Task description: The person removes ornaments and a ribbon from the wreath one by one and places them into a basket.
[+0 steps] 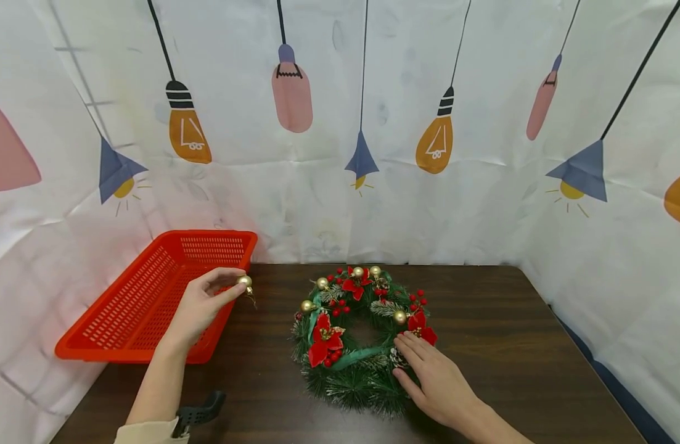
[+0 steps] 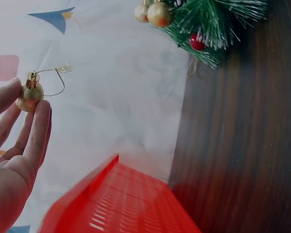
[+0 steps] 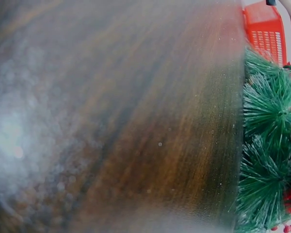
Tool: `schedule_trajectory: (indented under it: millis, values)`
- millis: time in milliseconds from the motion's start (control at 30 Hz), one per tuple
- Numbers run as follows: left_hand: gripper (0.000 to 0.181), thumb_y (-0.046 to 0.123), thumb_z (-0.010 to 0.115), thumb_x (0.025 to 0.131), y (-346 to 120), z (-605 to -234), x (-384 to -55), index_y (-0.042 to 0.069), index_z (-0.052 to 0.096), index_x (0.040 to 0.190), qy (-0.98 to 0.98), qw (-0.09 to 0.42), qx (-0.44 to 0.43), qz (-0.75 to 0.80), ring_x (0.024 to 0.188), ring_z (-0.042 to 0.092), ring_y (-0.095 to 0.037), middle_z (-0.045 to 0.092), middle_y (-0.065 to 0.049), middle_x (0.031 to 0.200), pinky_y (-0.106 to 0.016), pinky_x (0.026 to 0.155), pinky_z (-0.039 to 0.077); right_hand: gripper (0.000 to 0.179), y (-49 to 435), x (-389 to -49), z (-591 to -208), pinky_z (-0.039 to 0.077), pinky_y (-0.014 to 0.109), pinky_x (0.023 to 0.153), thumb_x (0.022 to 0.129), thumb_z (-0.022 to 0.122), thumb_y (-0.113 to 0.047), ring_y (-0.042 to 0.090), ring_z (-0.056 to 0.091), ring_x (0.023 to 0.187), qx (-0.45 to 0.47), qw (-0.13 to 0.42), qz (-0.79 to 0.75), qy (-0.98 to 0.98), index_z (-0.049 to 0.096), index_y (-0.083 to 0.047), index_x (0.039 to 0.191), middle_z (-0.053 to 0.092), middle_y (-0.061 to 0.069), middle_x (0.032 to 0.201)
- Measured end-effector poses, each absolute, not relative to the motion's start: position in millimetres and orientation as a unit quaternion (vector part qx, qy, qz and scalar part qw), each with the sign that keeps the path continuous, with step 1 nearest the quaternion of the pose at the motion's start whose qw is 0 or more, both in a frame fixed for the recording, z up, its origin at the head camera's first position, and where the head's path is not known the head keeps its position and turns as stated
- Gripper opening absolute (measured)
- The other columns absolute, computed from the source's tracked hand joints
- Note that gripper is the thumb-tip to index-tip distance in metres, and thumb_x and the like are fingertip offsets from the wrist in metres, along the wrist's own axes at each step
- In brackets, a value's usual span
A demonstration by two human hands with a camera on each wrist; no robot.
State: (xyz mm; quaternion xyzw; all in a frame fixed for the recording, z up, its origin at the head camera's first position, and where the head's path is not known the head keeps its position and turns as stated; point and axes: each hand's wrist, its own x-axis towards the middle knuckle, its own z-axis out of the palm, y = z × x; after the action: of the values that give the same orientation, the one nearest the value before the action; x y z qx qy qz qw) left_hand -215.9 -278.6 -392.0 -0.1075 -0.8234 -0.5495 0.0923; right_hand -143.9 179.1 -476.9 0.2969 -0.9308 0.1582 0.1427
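Between thumb and fingertips my left hand [image 1: 209, 302] pinches a small gold bauble [image 2: 30, 97], held up beside the right rim of the red basket. A thin gold string loop hangs off the bauble's cap. The green Christmas wreath [image 1: 367, 385] lies on the table, dressed with red poinsettias [image 1: 325, 340], red berries, gold baubles [image 1: 322, 283], a pinecone [image 1: 397, 359] and green ribbon. My right hand [image 1: 431, 376] rests on the wreath's right front side, fingers extended, close by the pinecone and a red flower. In the right wrist view only the wreath's needles [image 3: 266, 179] show, not the hand.
A red perforated plastic basket [image 1: 173, 233] stands at the table's left, tilted in view toward the back. The dark wood table [image 1: 495, 320] extends right of the wreath. Behind and at the sides hangs a white cloth [image 1: 328, 203] printed with lamps and bulbs.
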Motion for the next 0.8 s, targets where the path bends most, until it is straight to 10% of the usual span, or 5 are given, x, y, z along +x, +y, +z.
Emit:
schedule_trajectory:
  millis: [800]
  values:
    - [0.046, 0.029, 0.071, 0.100, -313, -404, -209, 0.003, 0.061, 0.136, -0.820, 0.109, -0.053, -0.559, 0.108, 0.064, -0.008, 0.065, -0.007, 0.125, -0.016, 0.087, 0.052, 0.055, 179, -143, -478, 0.045, 0.048, 0.107, 0.103, 0.063, -0.040, 0.028, 0.049, 0.139, 0.301, 0.163, 0.153, -0.927, 0.059, -0.003, 0.144, 0.057, 0.011, 0.147]
